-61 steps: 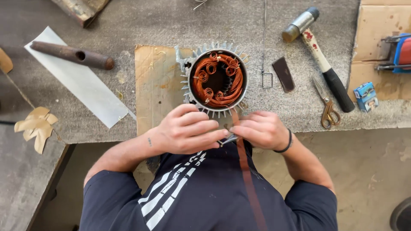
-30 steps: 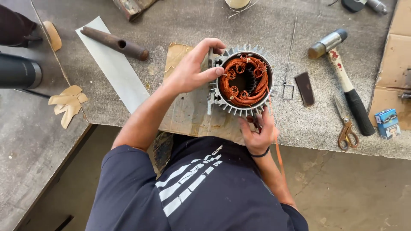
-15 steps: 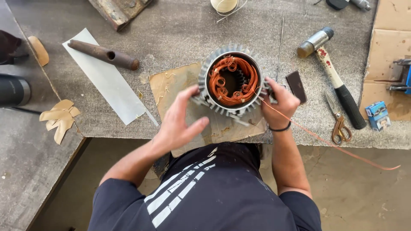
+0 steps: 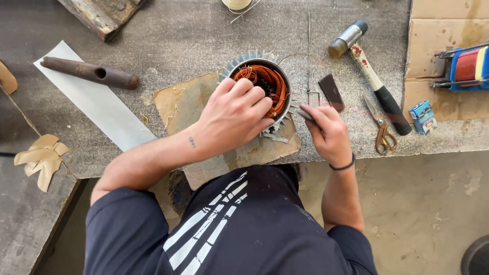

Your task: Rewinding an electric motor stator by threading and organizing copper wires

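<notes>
Grey, gritty stone makes up the workbench [image 4: 183, 35], the biggest thing in view, with a sheet of brown cardboard [image 4: 443, 30] at its far right corner and a long white paper strip [image 4: 97, 104] lying slantwise at the left. Near the middle, on a stained scrap of card [image 4: 188, 102], stands the motor stator [image 4: 265, 81], a round finned metal shell packed with glossy copper windings; half a second ago it sat a little more to the left with both hands clasping its sides. Now the left hand [image 4: 232, 119] lies spread over its near rim, fingers curled onto the coils, while the right hand [image 4: 328, 132] has let go and sits just to the right of it, pinching a small grey sliver between narrowed fingertips. A hammer [image 4: 372, 79] with a metal head and black grip lies further right, then orange-handled scissors [image 4: 382, 132], a rusty iron tube [image 4: 89, 72] at the left, and a small dark flat piece [image 4: 331, 91].
</notes>
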